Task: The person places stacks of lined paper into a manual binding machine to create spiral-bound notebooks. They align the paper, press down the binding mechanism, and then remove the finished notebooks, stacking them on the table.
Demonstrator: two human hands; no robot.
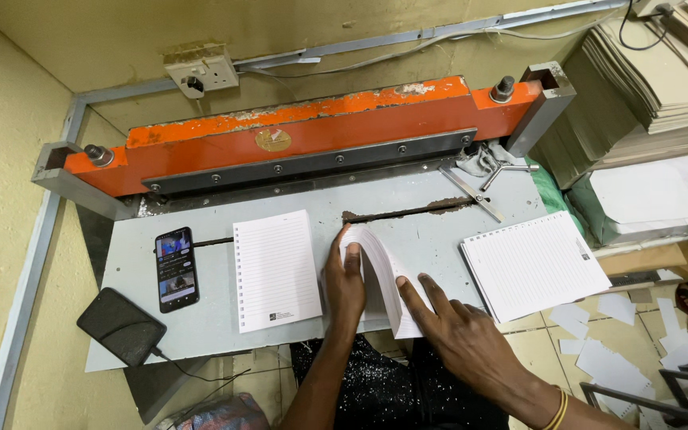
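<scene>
White lined sheets form the stack (380, 279) at the middle of the grey tabletop (431, 231), near its front edge. My left hand (345, 283) lies flat with fingers spread, no grip closed, pinning the pile so it cannot slide. My right hand (459, 330) fans the lifted pages with two extended fingers. Punched sheets (275, 269) and a phone (176, 268) lie to the left, a spiral notebook (533, 265) to the right.
</scene>
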